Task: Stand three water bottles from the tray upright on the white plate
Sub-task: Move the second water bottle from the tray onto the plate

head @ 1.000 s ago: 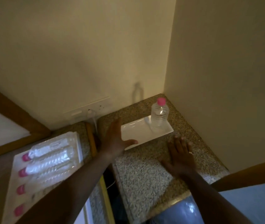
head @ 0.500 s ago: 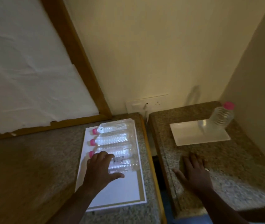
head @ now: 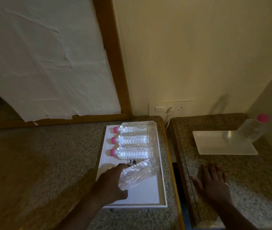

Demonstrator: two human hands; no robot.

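A white tray (head: 148, 195) lies on the left granite counter. Three clear water bottles with pink caps lie side by side at its far end; the nearest of these (head: 132, 153) points its cap left. My left hand (head: 110, 185) grips a fourth bottle (head: 138, 175) by its cap end, tilted, with its base near the tray's right side. On the right counter sits the white plate (head: 221, 145), and one bottle (head: 253, 130) stands upright on its far right corner. My right hand (head: 213, 183) rests flat, fingers spread, on the counter in front of the plate.
A dark gap (head: 178, 180) separates the two granite counters. A wall socket with a plugged cable (head: 170, 110) sits behind the gap. A wood-framed panel covered in white paper (head: 49, 55) rises behind the left counter. The right wall stands close behind the plate.
My left hand swung from the plate to the tray, closed on the nearest bottle and tilted it up. The view turned left. My right hand stayed flat on the counter.
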